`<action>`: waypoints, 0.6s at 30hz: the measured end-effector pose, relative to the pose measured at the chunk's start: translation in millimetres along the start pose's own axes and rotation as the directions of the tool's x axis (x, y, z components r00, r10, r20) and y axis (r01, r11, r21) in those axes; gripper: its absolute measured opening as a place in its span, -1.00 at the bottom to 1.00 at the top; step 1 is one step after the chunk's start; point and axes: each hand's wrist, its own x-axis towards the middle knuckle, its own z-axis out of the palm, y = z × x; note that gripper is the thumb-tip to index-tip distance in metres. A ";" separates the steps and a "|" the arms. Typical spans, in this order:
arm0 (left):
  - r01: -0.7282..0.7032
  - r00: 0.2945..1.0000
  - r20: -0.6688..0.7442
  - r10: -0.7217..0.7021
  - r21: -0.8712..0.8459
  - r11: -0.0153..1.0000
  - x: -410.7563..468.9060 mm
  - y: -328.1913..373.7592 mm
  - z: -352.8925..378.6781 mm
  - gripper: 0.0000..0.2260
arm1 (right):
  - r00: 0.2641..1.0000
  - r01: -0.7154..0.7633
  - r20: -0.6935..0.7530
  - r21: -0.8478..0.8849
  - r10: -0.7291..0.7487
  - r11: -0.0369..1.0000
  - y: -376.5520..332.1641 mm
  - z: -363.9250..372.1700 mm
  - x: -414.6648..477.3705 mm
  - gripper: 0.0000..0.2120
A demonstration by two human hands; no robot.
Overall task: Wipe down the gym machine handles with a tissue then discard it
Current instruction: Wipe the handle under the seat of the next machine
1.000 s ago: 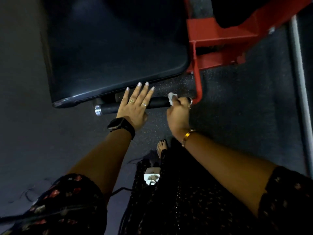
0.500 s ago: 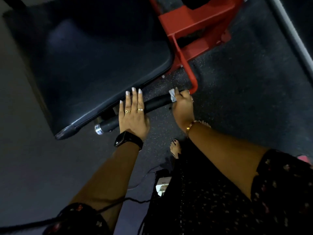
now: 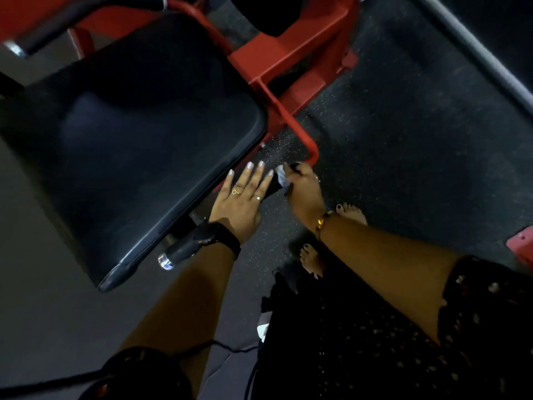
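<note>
A black rubber handle point(image 3: 184, 248) with a chrome end cap runs diagonally under the edge of the black seat pad point(image 3: 121, 140), up to a red bent bar point(image 3: 300, 134). My left hand point(image 3: 240, 202) lies flat on the handle's middle with straight fingers, a watch on the wrist. My right hand point(image 3: 304, 192) grips the handle's upper end, close to the red bar, with a crumpled white tissue point(image 3: 281, 176) pressed under its fingers. Only a short stretch of handle shows between the two hands.
The red machine frame point(image 3: 294, 56) stands behind the seat. A second black handle point(image 3: 57, 27) shows at the top left, and a grey bar point(image 3: 473, 44) crosses the top right. My bare feet point(image 3: 352, 212) stand on dark speckled floor. A red part point(image 3: 520, 245) pokes in at right.
The view has swung, so the handle now runs more steeply. My hands sit closer together: the left has slid up toward the right, which still holds the tissue at the red bar.
</note>
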 end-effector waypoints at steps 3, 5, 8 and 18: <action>-0.055 0.998 0.028 0.055 -0.016 0.998 8.9 -4.7 -0.7 -0.35 | 0.987 -0.152 0.075 0.129 0.143 0.980 -4.0 0.8 20.8 -0.86; -0.068 0.997 0.017 0.069 -0.048 0.996 6.3 -6.7 2.1 -0.35 | 0.985 -0.171 0.051 0.154 0.165 0.973 -3.4 7.4 10.8 -0.95; -0.061 0.998 0.016 0.063 -0.107 0.992 6.2 -6.9 3.4 -0.34 | 1.000 0.001 0.022 0.169 -0.004 0.986 -16.8 11.2 -25.3 -0.95; -0.067 0.996 -0.060 0.069 0.031 0.997 8.7 -7.2 15.9 -0.29 | 0.952 -0.286 -0.005 0.344 0.306 0.894 9.9 -13.4 19.8 -0.92</action>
